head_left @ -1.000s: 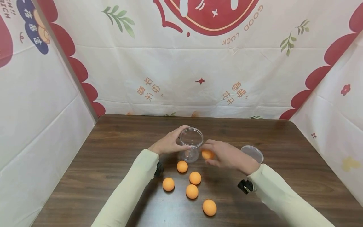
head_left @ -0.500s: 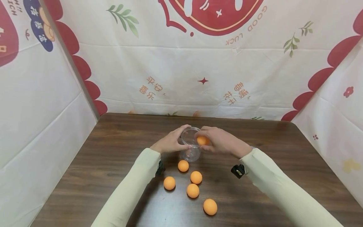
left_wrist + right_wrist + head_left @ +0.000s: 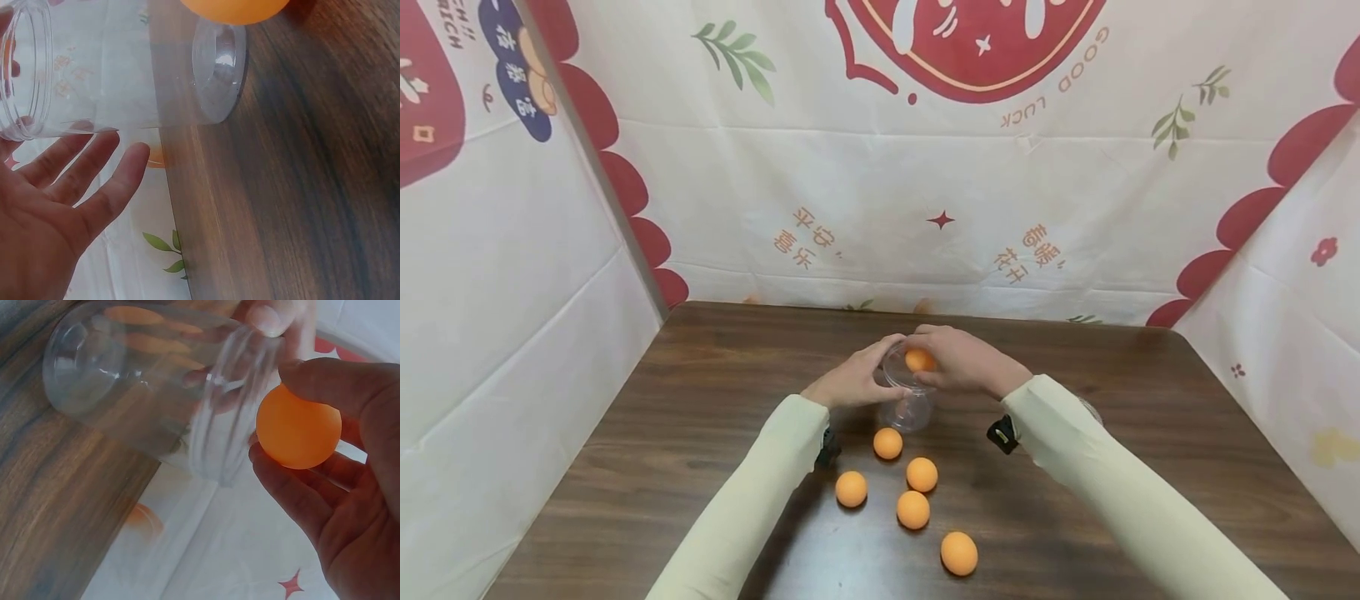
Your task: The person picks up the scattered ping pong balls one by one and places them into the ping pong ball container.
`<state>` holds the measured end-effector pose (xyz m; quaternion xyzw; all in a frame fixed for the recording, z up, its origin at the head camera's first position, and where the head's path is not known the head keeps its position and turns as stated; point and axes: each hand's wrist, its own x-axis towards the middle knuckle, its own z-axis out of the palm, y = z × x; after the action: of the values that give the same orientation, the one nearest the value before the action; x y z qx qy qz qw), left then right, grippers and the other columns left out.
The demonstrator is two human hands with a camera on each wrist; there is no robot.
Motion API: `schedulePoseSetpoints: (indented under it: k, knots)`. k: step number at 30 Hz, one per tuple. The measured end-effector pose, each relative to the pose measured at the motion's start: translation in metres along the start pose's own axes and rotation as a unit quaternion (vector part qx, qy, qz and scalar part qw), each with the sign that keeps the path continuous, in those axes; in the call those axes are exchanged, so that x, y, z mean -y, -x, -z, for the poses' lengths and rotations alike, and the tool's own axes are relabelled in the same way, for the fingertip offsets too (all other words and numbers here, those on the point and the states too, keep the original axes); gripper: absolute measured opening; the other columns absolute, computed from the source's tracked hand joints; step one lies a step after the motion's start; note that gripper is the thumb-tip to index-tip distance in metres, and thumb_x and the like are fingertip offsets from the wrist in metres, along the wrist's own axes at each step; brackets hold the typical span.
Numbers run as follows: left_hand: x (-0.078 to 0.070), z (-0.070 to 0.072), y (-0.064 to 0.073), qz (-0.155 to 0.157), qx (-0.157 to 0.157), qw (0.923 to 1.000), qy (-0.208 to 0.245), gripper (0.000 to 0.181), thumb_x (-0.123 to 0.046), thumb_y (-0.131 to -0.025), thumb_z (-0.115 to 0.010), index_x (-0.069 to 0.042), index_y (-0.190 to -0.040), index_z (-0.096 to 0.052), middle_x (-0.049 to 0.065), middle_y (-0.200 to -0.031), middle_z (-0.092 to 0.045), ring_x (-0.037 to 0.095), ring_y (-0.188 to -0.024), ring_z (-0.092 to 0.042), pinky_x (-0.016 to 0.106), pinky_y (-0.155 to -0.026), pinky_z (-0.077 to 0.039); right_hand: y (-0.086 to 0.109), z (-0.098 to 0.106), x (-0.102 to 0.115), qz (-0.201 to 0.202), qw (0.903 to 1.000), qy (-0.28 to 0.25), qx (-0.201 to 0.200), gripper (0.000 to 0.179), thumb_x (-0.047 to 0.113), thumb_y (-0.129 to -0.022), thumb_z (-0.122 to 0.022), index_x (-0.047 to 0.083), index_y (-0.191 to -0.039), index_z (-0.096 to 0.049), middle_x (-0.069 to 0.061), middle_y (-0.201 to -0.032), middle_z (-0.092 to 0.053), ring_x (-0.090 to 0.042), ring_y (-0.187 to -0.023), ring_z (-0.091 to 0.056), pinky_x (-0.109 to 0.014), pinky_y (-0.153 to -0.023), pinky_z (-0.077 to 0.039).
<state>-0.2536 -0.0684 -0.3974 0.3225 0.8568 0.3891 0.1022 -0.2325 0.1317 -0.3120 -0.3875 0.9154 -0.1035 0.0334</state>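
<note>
A clear plastic jar stands upright on the brown table with its mouth uncovered. My left hand holds it from the left near the rim, thumb on the near side and fingers on the far side. In the left wrist view the jar shows nothing inside. My right hand pinches an orange ping-pong ball between thumb and fingers, right at the jar's mouth. Part of the rim is hidden behind that hand in the head view.
Several orange ping-pong balls lie on the table in front of the jar, the closest one by its base and the farthest one toward me. A clear round lid is mostly hidden by the right sleeve. Printed cloth hangs behind.
My right hand has picked up the ping-pong ball from the table beside the jar and carried it up and left to the mouth. The left hand keeps its hold on the jar.
</note>
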Motion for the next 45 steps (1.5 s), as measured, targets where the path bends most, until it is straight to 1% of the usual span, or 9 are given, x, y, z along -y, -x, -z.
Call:
schedulePoseSetpoints:
  k: [6,12,17,24,31,38,42,45]
  knots:
    - [0.001,0.001,0.001,-0.009,0.003,0.9999,0.006,0.080,-0.038,-0.086,-0.068,-0.016,-0.150,-0.024,0.005,-0.148,-0.038,0.029,-0.132,-0.042,0.045,-0.101,-0.042,-0.008,-0.008,-0.003,-0.004,0.9996,0.017,0.021,0.037,0.017,-0.085,-0.071,0.011,-0.121,-0.063,-0.005,-0.102,-0.060,-0.015,-0.080,-0.054,-0.033,-0.074,-0.049]
    - [0.000,0.000,0.000,-0.006,0.003,1.0000,0.003,0.081,-0.039,-0.086,-0.068,-0.016,-0.150,-0.023,0.004,-0.149,-0.036,0.025,-0.133,-0.042,0.043,-0.101,-0.042,-0.010,-0.012,-0.005,-0.012,0.9995,0.016,0.024,0.039,0.017,-0.086,-0.071,0.009,-0.122,-0.062,-0.006,-0.101,-0.060,-0.015,-0.079,-0.052,-0.033,-0.074,-0.048]
    - [0.001,0.000,0.000,-0.007,0.008,0.9999,0.003,0.082,-0.039,-0.087,-0.067,-0.016,-0.151,-0.020,0.004,-0.150,-0.035,0.025,-0.132,-0.043,0.042,-0.100,-0.044,-0.010,-0.014,-0.007,-0.011,0.9996,0.017,0.019,0.040,0.018,-0.085,-0.072,0.009,-0.122,-0.062,-0.006,-0.103,-0.060,-0.015,-0.081,-0.054,-0.034,-0.076,-0.049]
    - [0.001,0.000,0.000,0.001,0.007,1.0000,0.001,0.084,-0.038,-0.087,-0.067,-0.015,-0.152,-0.018,0.006,-0.149,-0.035,0.027,-0.132,-0.042,0.043,-0.102,-0.043,-0.011,-0.014,-0.009,-0.014,0.9997,0.000,0.020,0.040,0.019,-0.084,-0.072,0.009,-0.121,-0.062,-0.006,-0.106,-0.060,-0.017,-0.084,-0.055,-0.036,-0.079,-0.050]
    - [-0.001,-0.001,0.000,0.002,0.008,1.0000,-0.003,0.085,-0.038,-0.088,-0.066,-0.013,-0.152,-0.017,0.007,-0.150,-0.034,0.023,-0.134,-0.040,0.042,-0.103,-0.041,-0.011,-0.014,-0.011,0.004,0.9996,-0.008,0.027,0.040,0.017,-0.086,-0.070,0.005,-0.123,-0.060,-0.012,-0.116,-0.060,-0.026,-0.100,-0.061,-0.041,-0.086,-0.051]
    - [-0.001,-0.001,0.000,0.002,0.008,1.0000,-0.002,0.084,-0.038,-0.088,-0.067,-0.014,-0.152,-0.018,0.008,-0.151,-0.033,0.025,-0.137,-0.036,0.046,-0.105,-0.039,-0.011,-0.014,-0.012,0.007,0.9995,0.002,0.030,0.042,0.018,-0.087,-0.070,0.008,-0.126,-0.059,-0.008,-0.116,-0.059,-0.020,-0.096,-0.060,-0.038,-0.086,-0.051]
    - [0.000,-0.002,-0.001,-0.001,0.008,1.0000,0.002,0.084,-0.037,-0.088,-0.066,-0.014,-0.152,-0.018,0.008,-0.151,-0.033,0.027,-0.137,-0.036,0.047,-0.105,-0.039,-0.011,-0.015,-0.012,0.007,0.9995,0.004,0.029,0.042,0.018,-0.086,-0.071,0.010,-0.126,-0.059,-0.008,-0.117,-0.059,-0.021,-0.100,-0.061,-0.040,-0.088,-0.050]
    - [0.001,-0.002,-0.001,-0.001,0.006,1.0000,0.001,0.084,-0.037,-0.088,-0.067,-0.015,-0.152,-0.017,0.008,-0.152,-0.032,0.025,-0.138,-0.036,0.047,-0.106,-0.038,-0.011,-0.015,-0.011,0.008,0.9996,0.005,0.027,0.042,0.017,-0.086,-0.071,0.009,-0.126,-0.060,-0.009,-0.117,-0.059,-0.022,-0.099,-0.061,-0.040,-0.088,-0.051]
